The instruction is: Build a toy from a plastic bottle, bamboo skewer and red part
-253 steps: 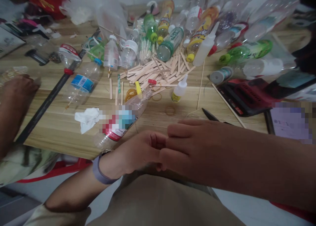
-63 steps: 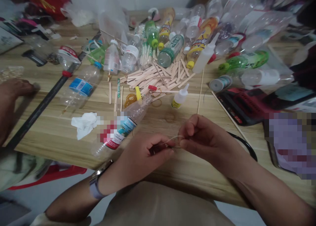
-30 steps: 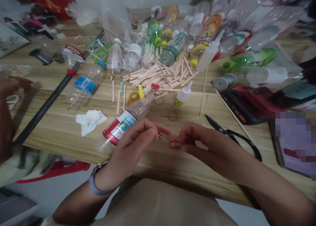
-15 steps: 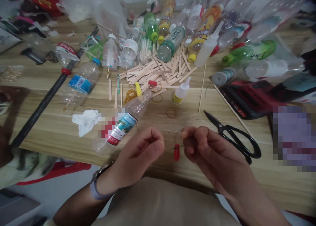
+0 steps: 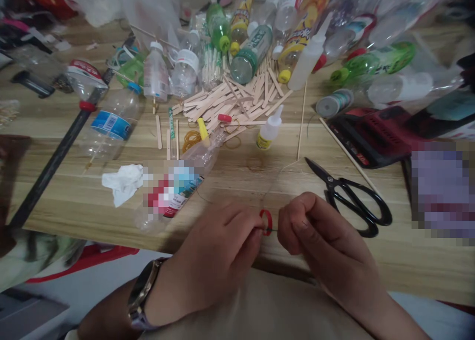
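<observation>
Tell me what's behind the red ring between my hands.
Behind the red ring, the wooden table runs back to a small white bottle and piled sticks. What it and your left hand cover can't be seen.

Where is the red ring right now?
In the head view, the red ring is below and slightly right of centre, at the fingertips of the left hand, between it and the right hand.

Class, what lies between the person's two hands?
The head view shows a red ring close against the left hand, and a thin dark strand between the ring and the right hand.
</observation>
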